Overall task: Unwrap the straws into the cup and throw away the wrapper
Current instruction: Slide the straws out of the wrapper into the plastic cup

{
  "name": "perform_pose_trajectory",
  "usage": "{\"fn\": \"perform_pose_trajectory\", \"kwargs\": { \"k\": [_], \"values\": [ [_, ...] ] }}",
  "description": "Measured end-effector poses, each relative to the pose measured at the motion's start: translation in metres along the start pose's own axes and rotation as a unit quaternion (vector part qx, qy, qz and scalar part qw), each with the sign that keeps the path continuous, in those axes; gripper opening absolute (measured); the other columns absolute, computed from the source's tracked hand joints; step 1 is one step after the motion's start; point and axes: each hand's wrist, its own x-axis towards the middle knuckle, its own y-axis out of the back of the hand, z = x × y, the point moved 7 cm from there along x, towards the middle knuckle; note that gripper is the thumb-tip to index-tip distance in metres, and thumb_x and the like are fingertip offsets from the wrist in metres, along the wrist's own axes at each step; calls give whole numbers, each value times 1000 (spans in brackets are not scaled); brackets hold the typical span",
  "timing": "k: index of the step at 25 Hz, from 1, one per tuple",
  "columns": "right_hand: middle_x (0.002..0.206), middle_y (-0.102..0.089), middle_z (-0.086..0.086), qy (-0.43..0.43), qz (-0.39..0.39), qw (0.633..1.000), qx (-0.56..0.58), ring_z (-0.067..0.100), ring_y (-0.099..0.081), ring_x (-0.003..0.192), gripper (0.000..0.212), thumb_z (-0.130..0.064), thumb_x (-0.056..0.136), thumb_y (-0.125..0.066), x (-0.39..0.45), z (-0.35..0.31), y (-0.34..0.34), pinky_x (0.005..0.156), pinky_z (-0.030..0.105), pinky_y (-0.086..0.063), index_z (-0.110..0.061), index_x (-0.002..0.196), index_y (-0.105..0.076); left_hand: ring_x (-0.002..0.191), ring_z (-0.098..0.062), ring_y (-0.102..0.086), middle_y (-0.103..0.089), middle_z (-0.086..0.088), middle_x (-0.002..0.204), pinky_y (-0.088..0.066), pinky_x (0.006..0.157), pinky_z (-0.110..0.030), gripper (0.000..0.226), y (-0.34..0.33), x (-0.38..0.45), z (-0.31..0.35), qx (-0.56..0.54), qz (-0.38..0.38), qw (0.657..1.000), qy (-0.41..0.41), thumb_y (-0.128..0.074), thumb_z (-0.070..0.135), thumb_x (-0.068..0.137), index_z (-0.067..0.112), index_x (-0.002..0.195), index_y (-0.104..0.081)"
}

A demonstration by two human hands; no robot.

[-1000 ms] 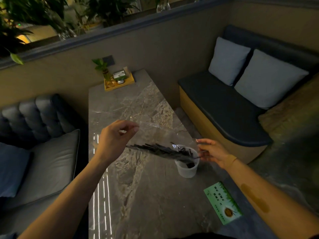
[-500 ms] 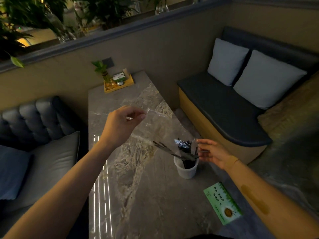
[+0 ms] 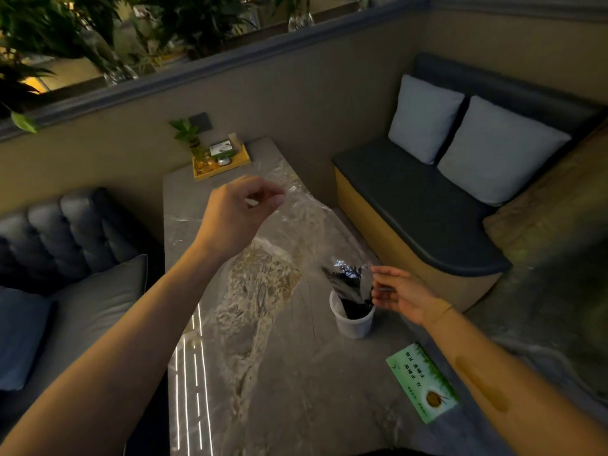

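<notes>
Pinching clear wrapper (image 3: 316, 222) high in left hand (image 3: 237, 215), right hand (image 3: 399, 296) gripping its mouth over cup (image 3: 352, 319); straws (image 3: 350, 291) half inside. Could tip cup if snagged.

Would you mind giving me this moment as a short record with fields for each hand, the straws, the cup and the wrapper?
left hand: raised, pinching the wrapper's upper end
right hand: beside the cup, holding the wrapper's lower end
wrapper: clear plastic, stretched between both hands
straws: dark bundle, lower ends in the cup
cup: white, upright on the marble table
</notes>
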Motion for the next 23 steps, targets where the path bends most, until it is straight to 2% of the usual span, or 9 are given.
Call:
{"fn": "perform_pose_trajectory", "kwargs": {
  "k": [3,6,11,14,17,19,21,23],
  "values": [
    [78,-60,8,-4,7,1000,17,20,-61,68,23,-6,91,-57,-5,3,0,56,31,-59,-11,112,-64,79,-3,-61,-69,5,87,-47,71,-15,9,-2,7,15,18,1,999,-39,-70,24,86,26,94,-74],
    [77,-60,8,-2,11,1000,24,19,-62,66,25,-6,91,-58,-9,3,2,56,30,-60,-9,115,-63,78,-1,-59,-68,6,86,-45,70,-13,9,-3,9,19,27,1,998,-56,-69,24,87,26,95,-74],
    [72,-65,6,11,14,999,32,17,-65,59,19,-8,87,-64,-15,-4,-1,53,31,-59,-14,103,-69,75,8,-59,-66,20,79,-45,67,-6,11,16,1,5,-10,21,999,-43,-70,23,86,32,92,-73],
    [69,-66,3,23,13,999,47,15,-66,59,17,-14,74,-74,-18,-11,-13,53,29,-58,-14,90,-69,79,7,-61,-68,29,82,-45,69,-4,12,42,-12,-18,-41,50,998,-6,-70,27,86,37,92,-72],
    [66,-67,0,44,-1,998,55,11,-65,58,22,-24,63,-79,-20,-22,-34,53,27,-57,-16,80,-68,77,7,-61,-71,27,83,-45,71,-4,13,71,-34,-48,-82,100,991,33,-71,27,85,38,91,-73],
    [65,-66,-2,69,-10,997,46,10,-64,61,19,-28,66,-79,-21,-29,-52,54,26,-56,-19,77,-67,68,8,-59,-71,24,75,-45,65,-5,11,86,-56,-74,-120,130,982,66,-72,26,85,35,90,-73],
    [68,-63,-4,97,-6,995,24,9,-61,67,11,-27,77,-75,-23,-33,-71,60,26,-54,-22,75,-66,63,5,-56,-69,19,70,-45,61,-8,8,93,-85,-106,-161,150,968,119,-72,26,85,30,91,-74],
    [75,-61,-4,123,1,992,-10,11,-58,78,11,-29,84,-70,-24,-33,-89,71,29,-50,-23,76,-64,68,-2,-58,-72,11,75,-50,65,-15,8,96,-120,-142,-181,177,949,186,-72,27,84,26,91,-75]
  ]
}}
